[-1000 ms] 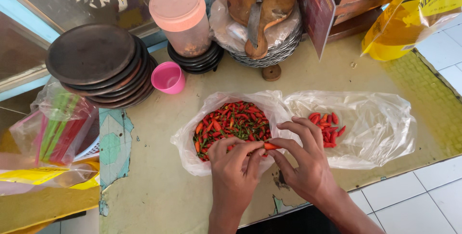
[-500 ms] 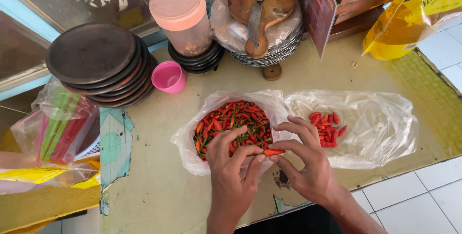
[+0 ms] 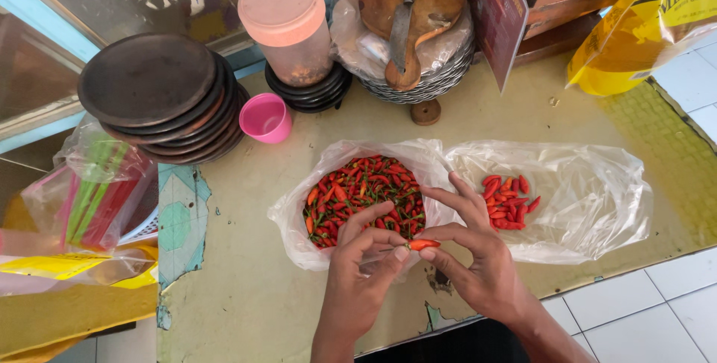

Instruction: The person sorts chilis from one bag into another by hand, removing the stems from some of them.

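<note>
Pinching one chilli between both hands near the worktop's front edge, I keep fingertips tight

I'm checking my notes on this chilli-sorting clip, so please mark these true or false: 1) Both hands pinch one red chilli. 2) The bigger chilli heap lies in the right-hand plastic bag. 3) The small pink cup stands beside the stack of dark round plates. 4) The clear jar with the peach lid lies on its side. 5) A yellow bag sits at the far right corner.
1) True: the left hand and right hand both grip the single red chilli between fingertips.
2) False: the large chilli heap fills the left clear plastic bag; the right clear plastic bag holds only a small cluster of red chillies.
3) True: the small pink cup stands next to the stack of dark round plates.
4) False: the clear jar with the peach lid stands upright.
5) True: the yellow bag is there.
</note>
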